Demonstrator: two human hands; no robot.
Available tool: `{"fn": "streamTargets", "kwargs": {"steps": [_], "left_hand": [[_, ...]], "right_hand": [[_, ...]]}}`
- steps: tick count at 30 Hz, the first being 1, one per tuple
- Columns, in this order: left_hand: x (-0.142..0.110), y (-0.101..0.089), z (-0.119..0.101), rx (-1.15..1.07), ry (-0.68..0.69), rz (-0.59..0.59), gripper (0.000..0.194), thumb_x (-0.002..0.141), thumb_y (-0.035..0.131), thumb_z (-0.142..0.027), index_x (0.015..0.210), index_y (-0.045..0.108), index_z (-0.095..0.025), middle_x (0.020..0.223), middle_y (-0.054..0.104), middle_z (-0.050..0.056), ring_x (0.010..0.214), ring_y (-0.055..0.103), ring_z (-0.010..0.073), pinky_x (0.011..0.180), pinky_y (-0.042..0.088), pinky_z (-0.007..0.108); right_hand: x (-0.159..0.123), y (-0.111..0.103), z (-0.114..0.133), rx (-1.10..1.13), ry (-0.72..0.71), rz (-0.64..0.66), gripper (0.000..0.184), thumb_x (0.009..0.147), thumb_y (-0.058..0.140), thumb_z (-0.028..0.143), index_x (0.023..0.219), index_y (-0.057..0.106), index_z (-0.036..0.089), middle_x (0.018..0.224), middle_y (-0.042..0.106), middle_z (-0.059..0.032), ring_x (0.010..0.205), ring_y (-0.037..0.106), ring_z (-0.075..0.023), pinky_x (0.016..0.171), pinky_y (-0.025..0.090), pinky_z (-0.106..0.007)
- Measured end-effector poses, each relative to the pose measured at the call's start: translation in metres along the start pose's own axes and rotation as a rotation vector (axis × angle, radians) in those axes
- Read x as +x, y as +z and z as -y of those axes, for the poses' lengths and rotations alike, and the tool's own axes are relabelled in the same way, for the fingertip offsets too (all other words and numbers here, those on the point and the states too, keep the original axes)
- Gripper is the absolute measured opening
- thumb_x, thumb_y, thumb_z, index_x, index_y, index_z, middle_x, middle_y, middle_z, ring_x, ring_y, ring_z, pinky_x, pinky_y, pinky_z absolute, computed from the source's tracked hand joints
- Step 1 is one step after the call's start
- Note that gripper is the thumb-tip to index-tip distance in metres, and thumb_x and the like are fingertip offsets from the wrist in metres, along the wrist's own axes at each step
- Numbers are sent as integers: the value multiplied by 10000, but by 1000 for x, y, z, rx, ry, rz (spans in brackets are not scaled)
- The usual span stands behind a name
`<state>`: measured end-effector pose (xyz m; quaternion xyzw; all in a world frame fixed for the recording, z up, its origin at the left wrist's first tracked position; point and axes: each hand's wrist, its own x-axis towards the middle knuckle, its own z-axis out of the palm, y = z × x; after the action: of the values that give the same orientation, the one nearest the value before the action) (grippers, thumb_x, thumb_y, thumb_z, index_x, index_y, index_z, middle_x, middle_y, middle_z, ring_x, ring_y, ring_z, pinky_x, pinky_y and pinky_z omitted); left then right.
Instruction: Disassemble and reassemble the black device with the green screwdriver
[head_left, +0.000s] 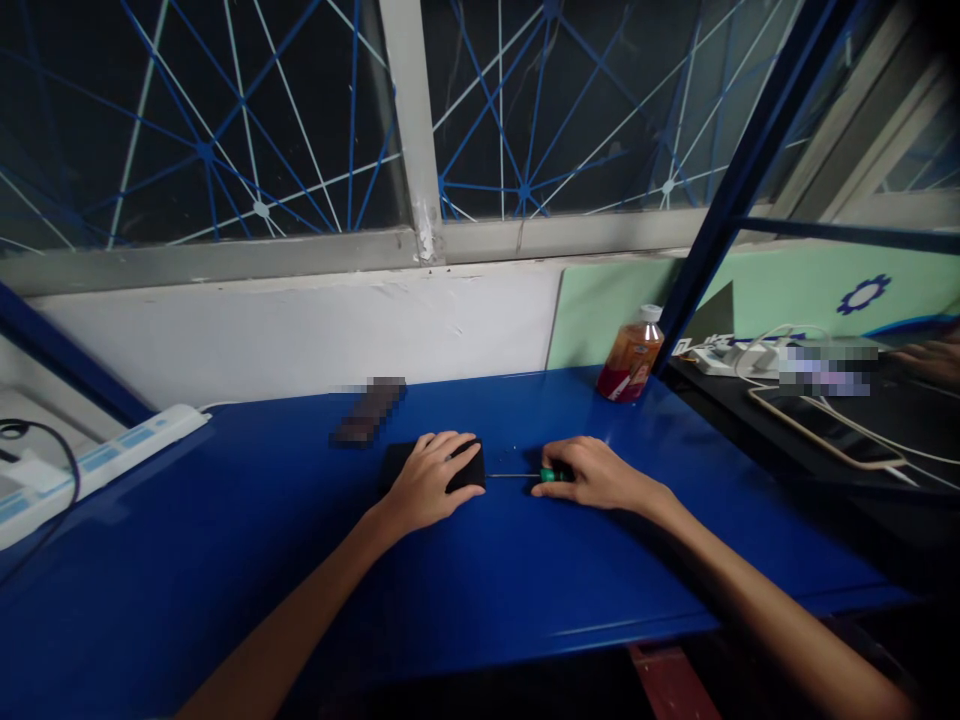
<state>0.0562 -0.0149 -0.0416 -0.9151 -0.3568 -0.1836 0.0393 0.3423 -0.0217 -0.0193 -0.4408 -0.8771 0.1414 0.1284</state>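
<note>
A black, box-shaped object (466, 468) lies on the blue table, its kind unclear. Over its top and near side my left hand (431, 475) is laid, fingers across it and thumb along the near edge, holding it down. Between the thumb and bent fingers of my right hand (600, 474) is a screwdriver (548, 475) with a green and black handle. Its thin metal shaft points left, level with the table, and reaches the box's right end. Whether the tip touches or enters the box cannot be made out.
Behind the box lies a blurred dark slab (369, 410). A drink bottle (631, 355) with a white cap stands at the back right. White power strips (105, 465) lie at the left. On the black table at right are a phone (825, 428), cables and part of another person's hand (934, 355).
</note>
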Motion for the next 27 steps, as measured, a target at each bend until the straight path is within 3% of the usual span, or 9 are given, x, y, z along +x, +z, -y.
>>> {"fn": "streamTargets", "kwargs": {"steps": [7, 12, 16, 22, 27], "left_hand": [[1, 0, 0, -5, -2, 14, 501, 909, 564, -465, 1339, 504, -215, 1371, 532, 112, 1246, 474, 310, 1020, 368, 515], [-1, 2, 1, -9, 5, -1, 491, 917, 542, -481, 1341, 500, -237, 1366, 535, 107, 1244, 476, 310, 1006, 377, 511], [-1, 5, 3, 2, 21, -7, 490, 927, 520, -491, 1344, 495, -236, 1361, 537, 115, 1242, 478, 315, 1004, 376, 521], [-1, 6, 2, 38, 41, -9, 501, 937, 491, -506, 1333, 503, -198, 1357, 539, 129, 1237, 484, 316, 1002, 381, 522], [-1, 4, 0, 62, 44, -18, 484, 948, 475, -496, 1325, 506, -196, 1360, 536, 128, 1239, 483, 317, 993, 388, 520]], "right_hand": [[-1, -3, 3, 91, 34, -15, 387, 892, 516, 549, 833, 629, 184, 606, 576, 15, 538, 471, -116, 537, 269, -261], [3, -6, -6, 379, 84, 70, 413, 875, 538, 534, 780, 695, 164, 637, 595, 7, 540, 430, -101, 522, 296, -247], [5, -1, -8, 533, 81, 90, 459, 835, 578, 569, 683, 656, 143, 581, 542, 17, 520, 406, -94, 506, 311, -239], [4, 4, -6, 400, 69, 115, 519, 916, 451, 556, 625, 599, 153, 518, 541, 13, 463, 412, -92, 488, 291, -243], [4, 1, -7, 175, 14, 20, 455, 856, 549, 580, 703, 669, 169, 556, 550, 24, 499, 412, -97, 514, 260, -245]]}}
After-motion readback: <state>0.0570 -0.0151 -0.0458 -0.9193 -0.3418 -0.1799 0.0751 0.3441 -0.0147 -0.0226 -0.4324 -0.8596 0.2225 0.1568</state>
